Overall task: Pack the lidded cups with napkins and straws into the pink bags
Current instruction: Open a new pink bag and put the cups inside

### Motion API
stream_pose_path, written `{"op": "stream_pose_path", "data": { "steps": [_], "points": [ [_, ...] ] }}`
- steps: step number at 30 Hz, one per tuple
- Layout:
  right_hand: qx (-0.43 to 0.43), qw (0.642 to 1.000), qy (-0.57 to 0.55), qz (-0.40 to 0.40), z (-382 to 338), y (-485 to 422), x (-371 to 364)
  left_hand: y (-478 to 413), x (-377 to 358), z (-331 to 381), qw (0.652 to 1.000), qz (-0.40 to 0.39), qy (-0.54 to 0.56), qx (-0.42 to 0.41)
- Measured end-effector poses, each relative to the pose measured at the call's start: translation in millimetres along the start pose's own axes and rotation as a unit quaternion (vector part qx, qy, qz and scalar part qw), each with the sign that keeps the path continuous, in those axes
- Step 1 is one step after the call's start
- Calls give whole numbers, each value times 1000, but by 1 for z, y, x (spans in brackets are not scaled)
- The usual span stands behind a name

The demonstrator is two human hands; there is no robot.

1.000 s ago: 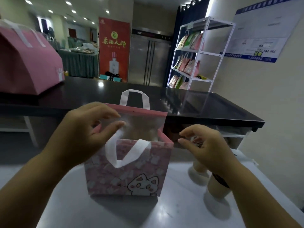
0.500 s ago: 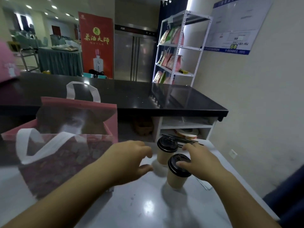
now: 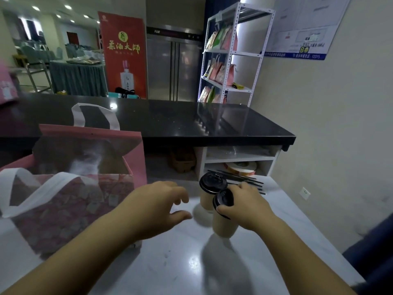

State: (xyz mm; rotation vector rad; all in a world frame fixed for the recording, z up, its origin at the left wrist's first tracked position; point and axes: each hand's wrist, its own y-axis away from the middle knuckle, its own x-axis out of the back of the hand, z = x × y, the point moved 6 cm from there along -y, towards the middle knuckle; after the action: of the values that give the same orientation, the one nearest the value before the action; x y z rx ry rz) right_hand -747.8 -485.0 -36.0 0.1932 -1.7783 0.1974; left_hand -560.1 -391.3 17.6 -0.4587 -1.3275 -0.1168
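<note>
**Pale desk, one cup in my grip**

Head view: Glossy white desk (image 3: 191,262) fills the foreground, and a long black counter (image 3: 170,120) runs across behind it. Past the counter stand a red banner (image 3: 123,54), a steel fridge (image 3: 172,67) and a white shelf rack (image 3: 231,54) stocked with coloured bags.

On the left of the desk stands the pink bag (image 3: 63,209), mouth open, one white handle falling over the near side and the other standing up at the back.

My left hand (image 3: 157,205) hovers just right of the bag with nothing in it, fingers loosely bent and thumb held apart.

My right hand (image 3: 248,205) grasps the near cup (image 3: 225,224) around its black lid and upper rim, thumb at the front. This cup is tilted, its lid leaning toward the left. I cannot tell whether its base is touching the desk.

Just behind it stands the far cup (image 3: 205,201), upright, its black lid on and no hand on it.

Black straws (image 3: 244,179) lie flat on the desk behind both cups, partly hidden by my right hand.
</note>
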Motion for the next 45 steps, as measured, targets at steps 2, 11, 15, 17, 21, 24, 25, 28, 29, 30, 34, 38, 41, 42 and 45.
{"op": "stream_pose_path", "data": {
  "steps": [2,11,15,17,21,24,25,28,29,30,34,38,41,42,45],
  "points": [
    [24,998,-12,57,-10,2,25,3,27,7,999,26,-4,-25],
    [201,927,-160,273,-98,16,146,20,155,-32,992,116,-35,-26],
    [260,888,-269,268,-145,8,163,34,178,-80,992,116,-53,18],
    [286,876,-299,247,-172,1,161,42,180,-111,991,105,-64,50],
    [345,870,-303,182,-231,-15,138,60,170,-177,988,81,-63,114],
    [368,885,-247,143,-265,-30,112,73,153,-216,987,34,-66,144],
    [374,890,-228,130,-274,-34,103,77,146,-226,986,17,-71,150],
    [395,901,-165,74,-295,-46,77,84,128,-251,985,-26,-72,156],
    [404,902,-142,55,-300,-49,69,85,124,-256,984,-40,-72,156],
    [413,902,-118,38,-305,-51,61,87,119,-261,984,-55,-72,157],
    [455,890,-29,-16,-316,-57,38,95,109,-275,981,-97,-61,158],
    [474,877,46,-67,-327,-62,19,108,101,-276,979,-133,-4,153],
    [484,867,64,-102,-338,-65,9,114,96,-272,977,-154,15,145],
    [486,865,64,-110,-341,-66,6,114,95,-271,977,-158,16,143],
    [489,861,67,-123,-349,-71,-2,116,93,-267,975,-160,23,149]
  ]
}}
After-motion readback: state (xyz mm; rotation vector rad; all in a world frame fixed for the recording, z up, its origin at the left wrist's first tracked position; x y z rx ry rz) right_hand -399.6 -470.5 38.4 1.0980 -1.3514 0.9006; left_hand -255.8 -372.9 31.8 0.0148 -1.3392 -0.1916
